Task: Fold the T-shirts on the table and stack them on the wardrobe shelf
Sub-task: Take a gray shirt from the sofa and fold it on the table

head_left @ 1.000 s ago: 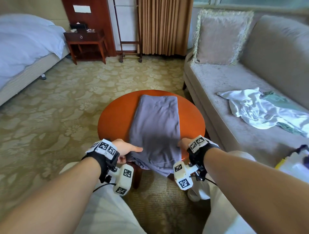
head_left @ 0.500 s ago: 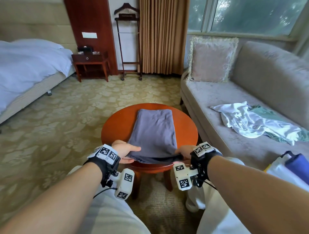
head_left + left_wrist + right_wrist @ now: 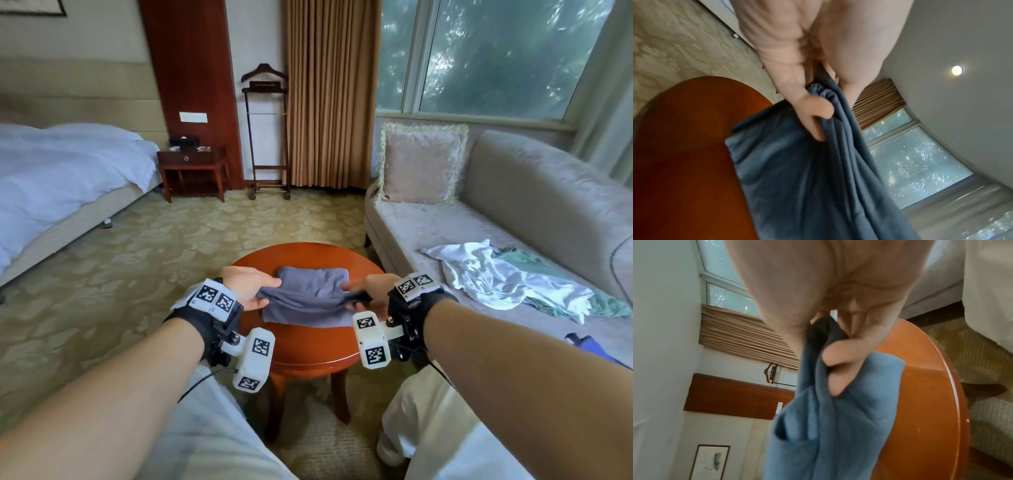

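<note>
A grey-blue T-shirt [image 3: 308,298] lies partly folded on the round orange-brown table [image 3: 308,346]. My left hand [image 3: 255,291] pinches its lifted near edge at the left, thumb on top. My right hand [image 3: 363,291] pinches the same edge at the right. The lifted edge is held over the middle of the shirt, doubling it back on itself. In the left wrist view my fingers [image 3: 809,112] curl round the bunched cloth [image 3: 807,170] above the table [image 3: 684,146]. The right wrist view shows fingers [image 3: 840,356] curled round the shirt [image 3: 828,426]. No wardrobe shelf is in view.
A beige sofa [image 3: 513,219] at the right carries crumpled white and green garments [image 3: 507,277] and a cushion [image 3: 421,164]. A bed [image 3: 61,178] stands at the left, with a nightstand [image 3: 191,171] and a valet stand [image 3: 267,130] at the far wall. Patterned carpet surrounds the table.
Both hands have lifted the shirt's near edge off the table's front and carried it away from me over the shirt. The head view has tilted up.
</note>
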Demonstrator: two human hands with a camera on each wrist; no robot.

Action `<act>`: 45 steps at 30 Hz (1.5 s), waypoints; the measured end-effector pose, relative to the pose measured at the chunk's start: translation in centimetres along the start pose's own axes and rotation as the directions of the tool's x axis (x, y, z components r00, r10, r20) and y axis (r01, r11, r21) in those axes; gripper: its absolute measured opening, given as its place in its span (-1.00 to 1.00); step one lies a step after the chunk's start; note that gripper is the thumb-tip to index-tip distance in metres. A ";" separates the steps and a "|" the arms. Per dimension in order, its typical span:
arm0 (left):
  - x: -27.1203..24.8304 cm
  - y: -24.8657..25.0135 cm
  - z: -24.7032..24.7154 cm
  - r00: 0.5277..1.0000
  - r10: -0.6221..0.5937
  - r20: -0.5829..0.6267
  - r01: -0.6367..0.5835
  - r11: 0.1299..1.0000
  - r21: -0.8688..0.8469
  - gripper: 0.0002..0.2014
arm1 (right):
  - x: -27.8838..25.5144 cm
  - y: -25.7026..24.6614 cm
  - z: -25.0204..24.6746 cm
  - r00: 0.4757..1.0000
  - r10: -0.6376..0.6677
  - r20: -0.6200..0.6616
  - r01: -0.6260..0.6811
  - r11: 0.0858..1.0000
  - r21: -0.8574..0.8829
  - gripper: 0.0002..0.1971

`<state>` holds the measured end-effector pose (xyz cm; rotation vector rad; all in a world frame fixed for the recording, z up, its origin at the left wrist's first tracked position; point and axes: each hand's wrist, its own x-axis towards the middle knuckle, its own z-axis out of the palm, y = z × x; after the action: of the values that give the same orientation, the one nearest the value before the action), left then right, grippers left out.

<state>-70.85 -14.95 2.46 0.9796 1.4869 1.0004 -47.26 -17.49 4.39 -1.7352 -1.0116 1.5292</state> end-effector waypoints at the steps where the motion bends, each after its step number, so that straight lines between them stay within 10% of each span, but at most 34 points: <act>1: 0.0 0.5 -0.3 1.000 -0.002 0.011 0.003 1.000 -0.028 -0.85 | -0.1 -0.6 -0.1 0.999 0.034 0.013 -0.034 0.999 0.033 -0.78; 5: 0.0 2.4 -0.9 0.997 0.005 0.082 0.011 0.981 -0.193 -0.91 | -0.1 -2.2 -1.1 0.999 -0.003 0.046 -0.004 0.989 0.150 -0.60; 12: 3.2 2.4 -1.1 0.991 0.023 0.129 0.001 0.983 -0.184 -0.59 | 2.6 -3.3 -1.6 0.997 -0.064 0.051 0.042 0.935 0.353 -0.92; 19: 8.4 1.9 -0.3 1.000 -0.014 -0.005 0.014 0.981 0.192 -0.73 | 8.7 -2.9 -1.9 0.999 0.028 -0.035 -0.025 0.995 0.095 -0.84; 26: 14.2 -1.1 -0.5 0.984 0.136 0.118 -0.180 0.751 0.635 -0.75 | 14.3 -1.0 -1.6 0.982 0.108 -0.158 -0.145 0.959 -0.243 -0.82; 37: 20.1 -2.6 0.4 0.938 0.094 0.335 -0.305 0.682 0.665 -0.80 | 23.8 0.1 -2.0 0.987 -0.065 -0.148 0.010 0.938 -0.346 -0.71; 45: 22.6 -3.4 1.8 0.960 0.051 0.277 -0.261 0.523 0.811 -0.74 | 23.7 -0.7 -0.8 0.970 -0.201 -0.134 0.047 0.703 -0.709 -0.80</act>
<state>-72.07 5.53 -7.86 1.8882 1.7203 0.1759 -45.60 3.10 -7.35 -2.2023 -1.7145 0.8766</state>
